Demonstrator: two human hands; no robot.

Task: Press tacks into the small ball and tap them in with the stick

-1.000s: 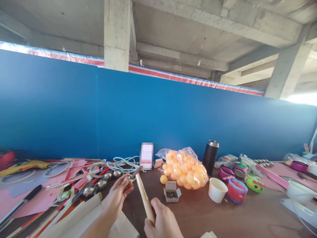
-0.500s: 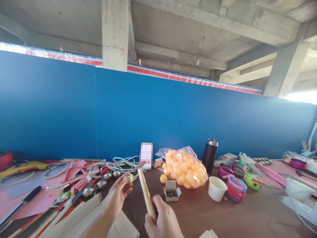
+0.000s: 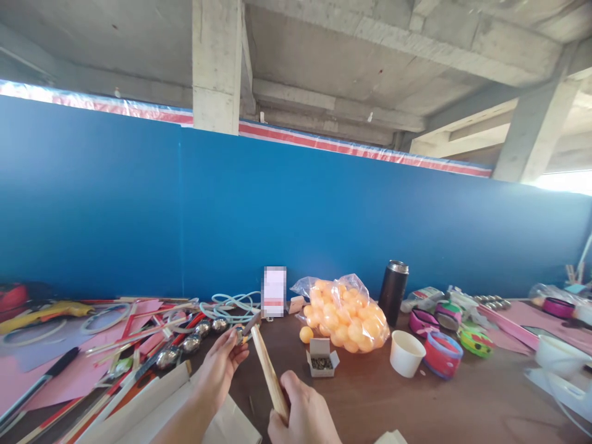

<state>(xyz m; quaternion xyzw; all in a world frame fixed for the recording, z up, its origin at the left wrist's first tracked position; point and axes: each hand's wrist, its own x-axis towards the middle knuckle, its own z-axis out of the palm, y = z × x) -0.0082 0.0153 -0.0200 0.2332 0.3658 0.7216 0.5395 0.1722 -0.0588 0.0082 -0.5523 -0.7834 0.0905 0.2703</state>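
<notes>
My left hand (image 3: 221, 364) pinches a small shiny silver ball (image 3: 239, 335) between thumb and fingers, with a bit of orange showing beside it. In my right hand (image 3: 303, 407) is a hammer (image 3: 271, 373), gripped by its pale wooden handle. Its grey metal head is at the far end, close to the silver ball; whether they touch I cannot tell. Right of the hammer stands a small open box (image 3: 322, 362) of tiny brass-coloured pieces. Behind it are a loose orange ball (image 3: 306, 335) and a clear bag of orange balls (image 3: 354, 324).
A white paper cup (image 3: 407, 353), a black flask (image 3: 394, 293) and colourful wristbands (image 3: 443, 353) stand to the right. Silver balls (image 3: 189, 343), sticks, pink paper (image 3: 65, 382) and a black marker (image 3: 60, 364) crowd the left. A blue partition (image 3: 324, 209) closes off the back.
The hammer's head has swung left and down, nearer the silver ball. My left hand has stayed almost in place, still pinching the ball.
</notes>
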